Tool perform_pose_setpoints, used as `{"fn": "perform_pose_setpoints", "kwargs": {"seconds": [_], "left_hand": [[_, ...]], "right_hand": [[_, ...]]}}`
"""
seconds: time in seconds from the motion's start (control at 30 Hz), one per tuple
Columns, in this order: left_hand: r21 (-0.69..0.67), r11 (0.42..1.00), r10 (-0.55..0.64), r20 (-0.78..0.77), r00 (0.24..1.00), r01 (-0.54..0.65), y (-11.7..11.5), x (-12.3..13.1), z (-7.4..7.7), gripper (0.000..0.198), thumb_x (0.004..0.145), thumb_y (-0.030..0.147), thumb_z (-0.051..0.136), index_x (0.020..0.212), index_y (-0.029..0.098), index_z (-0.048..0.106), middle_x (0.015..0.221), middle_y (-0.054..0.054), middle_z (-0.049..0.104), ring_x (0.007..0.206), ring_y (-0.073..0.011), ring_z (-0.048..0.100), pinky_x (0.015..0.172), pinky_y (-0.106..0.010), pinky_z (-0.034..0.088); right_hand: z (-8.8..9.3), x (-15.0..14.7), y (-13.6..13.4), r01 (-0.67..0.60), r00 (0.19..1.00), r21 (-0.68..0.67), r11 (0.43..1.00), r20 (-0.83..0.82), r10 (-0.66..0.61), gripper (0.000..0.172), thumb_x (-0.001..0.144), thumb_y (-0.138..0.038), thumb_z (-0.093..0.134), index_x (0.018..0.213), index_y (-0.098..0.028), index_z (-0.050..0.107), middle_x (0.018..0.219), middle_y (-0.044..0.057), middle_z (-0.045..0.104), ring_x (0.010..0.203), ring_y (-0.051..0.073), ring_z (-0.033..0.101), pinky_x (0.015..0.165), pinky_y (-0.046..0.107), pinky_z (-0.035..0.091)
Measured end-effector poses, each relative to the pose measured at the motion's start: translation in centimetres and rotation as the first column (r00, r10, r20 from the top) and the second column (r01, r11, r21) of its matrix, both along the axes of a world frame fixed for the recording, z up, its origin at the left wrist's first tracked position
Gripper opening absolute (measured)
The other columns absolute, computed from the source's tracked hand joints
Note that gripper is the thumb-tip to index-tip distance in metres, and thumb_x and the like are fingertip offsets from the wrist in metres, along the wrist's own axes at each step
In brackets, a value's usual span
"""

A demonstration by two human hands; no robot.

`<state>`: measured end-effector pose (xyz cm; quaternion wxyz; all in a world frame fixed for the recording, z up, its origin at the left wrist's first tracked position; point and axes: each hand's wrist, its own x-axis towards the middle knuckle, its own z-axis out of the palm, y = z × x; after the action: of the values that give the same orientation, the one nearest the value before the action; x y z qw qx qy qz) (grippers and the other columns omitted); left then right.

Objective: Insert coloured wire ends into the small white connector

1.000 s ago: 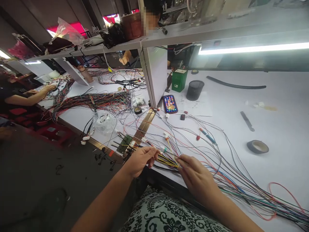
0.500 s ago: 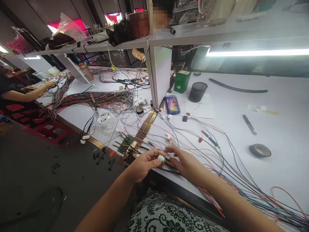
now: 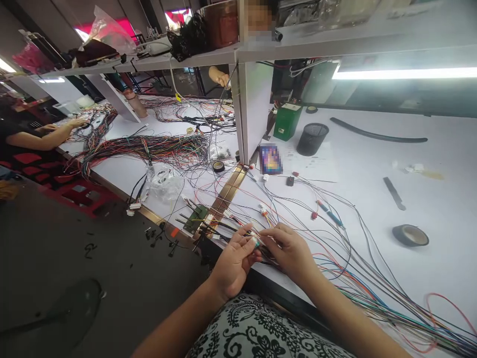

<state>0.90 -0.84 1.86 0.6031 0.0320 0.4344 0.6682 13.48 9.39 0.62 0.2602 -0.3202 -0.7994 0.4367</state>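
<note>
One white table stretches out before me, and the biggest thing on it near my hands is a long bundle of wires running off to my right. I judge it limp and rather heavy taken whole, apt to drag and tangle, so I would leave it lying and lift only the part I need. My left hand is closed in a pinch; my right hand curls just beside it, thumb and forefinger drawn close, though I cannot tell whether a thin wire is caught between them. Left of both sits a green block with dark pegs. Smallest is the plug, white and blue-green, held over the table's front edge between my left thumb and fingers, with my right fingertips close by. It looks like hard plastic, so I expect it to be light, stiff and a bit slippery, with fine edges that might crack if squeezed crooked. The sides of its body seem the right place to hold. Any single wire should feel soft and springy, better pinched close to its end than tugged from far back.
</note>
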Motion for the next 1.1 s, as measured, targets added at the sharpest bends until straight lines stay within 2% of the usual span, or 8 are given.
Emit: {"fn": "perform_pose_setpoints", "kwargs": {"seconds": [0.1, 0.27, 0.4, 0.5, 0.6, 0.7, 0.93, 1.1], "left_hand": [[-0.077, 0.997, 0.013, 0.091, 0.996, -0.006, 0.1, 0.0, 0.1, 0.033, 0.084, 0.013, 0.061, 0.116, 0.014, 0.057, 0.091, -0.005, 0.062, 0.071, -0.0091, 0.059, 0.069, -0.022, 0.051], [-0.192, 0.981, 0.079, 0.231, 0.970, -0.034, 0.0, -0.4, -0.2, 0.022, 0.084, 0.012, 0.060, 0.105, 0.008, 0.061, 0.088, -0.009, 0.065, 0.078, -0.0129, 0.063, 0.074, -0.024, 0.054], [-0.201, 0.978, 0.118, 0.353, 0.928, -0.047, 0.0, -0.2, 0.0, 0.022, 0.084, 0.009, 0.060, 0.105, 0.006, 0.060, 0.093, -0.010, 0.065, 0.082, -0.0132, 0.064, 0.080, -0.024, 0.054], [-0.176, 0.984, 0.103, 0.384, 0.918, -0.036, 0.0, 0.0, 0.2, 0.021, 0.083, 0.008, 0.061, 0.104, 0.007, 0.060, 0.095, -0.011, 0.066, 0.084, -0.0132, 0.065, 0.082, -0.024, 0.054], [-0.121, 0.992, 0.058, 0.349, 0.935, -0.016, -0.2, 0.2, 0.2, 0.021, 0.083, 0.008, 0.061, 0.104, 0.008, 0.060, 0.097, -0.010, 0.066, 0.085, -0.0127, 0.065, 0.085, -0.024, 0.053], [-0.057, 0.998, 0.030, 0.247, 0.969, -0.016, -0.3, 0.5, 0.2, 0.020, 0.084, 0.009, 0.060, 0.104, 0.010, 0.061, 0.099, -0.010, 0.067, 0.089, -0.0124, 0.065, 0.088, -0.024, 0.051], [0.066, 0.997, 0.038, 0.025, 0.999, -0.040, -0.4, 1.5, 0.4, 0.018, 0.082, 0.012, 0.064, 0.100, 0.014, 0.063, 0.104, -0.007, 0.068, 0.100, -0.0130, 0.062, 0.099, -0.025, 0.044], [0.042, 0.999, 0.015, -0.115, 0.993, -0.010, -0.5, 1.9, 0.3, 0.019, 0.081, 0.016, 0.067, 0.100, 0.015, 0.066, 0.101, -0.006, 0.068, 0.098, -0.0140, 0.062, 0.096, -0.025, 0.045]], "right_hand": [[0.2, 0.5, 0.1, 0.074, 0.997, 0.052, 0.996, 0.005, -0.074, 0.010, 0.087, -0.026, 0.054, 0.084, -0.022, 0.063, 0.072, -0.001, 0.052, 0.062, 0.012, 0.048, 0.059, 0.026, 0.037], [0.6, 1.5, -0.4, 0.011, 0.999, 0.154, 0.988, 0.028, -0.016, 0.007, 0.086, -0.023, 0.055, 0.080, -0.022, 0.060, 0.076, -0.001, 0.055, 0.068, 0.012, 0.050, 0.061, 0.025, 0.038], [0.6, 1.9, -0.9, -0.022, 0.998, 0.177, 0.984, 0.067, 0.010, 0.009, 0.088, -0.027, 0.055, 0.083, -0.023, 0.062, 0.073, -0.002, 0.055, 0.064, 0.011, 0.051, 0.057, 0.024, 0.036], [0.7, 1.9, -1.0, -0.016, 0.997, 0.198, 0.980, 0.081, -0.001, 0.011, 0.089, -0.029, 0.054, 0.084, -0.024, 0.063, 0.073, -0.002, 0.056, 0.063, 0.011, 0.052, 0.057, 0.024, 0.037], [0.8, 1.9, -1.2, 0.001, 0.996, 0.232, 0.973, 0.086, -0.022, 0.013, 0.089, -0.030, 0.053, 0.083, -0.023, 0.062, 0.076, -0.001, 0.058, 0.064, 0.011, 0.053, 0.057, 0.024, 0.037], [0.8, 1.9, -1.4, 0.017, 0.993, 0.270, 0.963, 0.109, -0.048, 0.013, 0.089, -0.029, 0.052, 0.083, -0.022, 0.060, 0.078, -0.001, 0.059, 0.066, 0.011, 0.054, 0.057, 0.024, 0.037], [0.6, 1.6, -1.6, 0.037, 0.994, 0.073, 0.997, 0.097, -0.044, 0.012, 0.087, -0.026, 0.054, 0.076, -0.021, 0.052, 0.075, -0.001, 0.058, 0.066, 0.013, 0.054, 0.059, 0.024, 0.039], [0.6, 1.6, -1.9, 0.008, 0.999, 0.097, 0.995, 0.048, -0.012, 0.010, 0.088, -0.025, 0.052, 0.079, -0.021, 0.053, 0.076, 0.000, 0.058, 0.067, 0.013, 0.054, 0.060, 0.025, 0.039]]}}
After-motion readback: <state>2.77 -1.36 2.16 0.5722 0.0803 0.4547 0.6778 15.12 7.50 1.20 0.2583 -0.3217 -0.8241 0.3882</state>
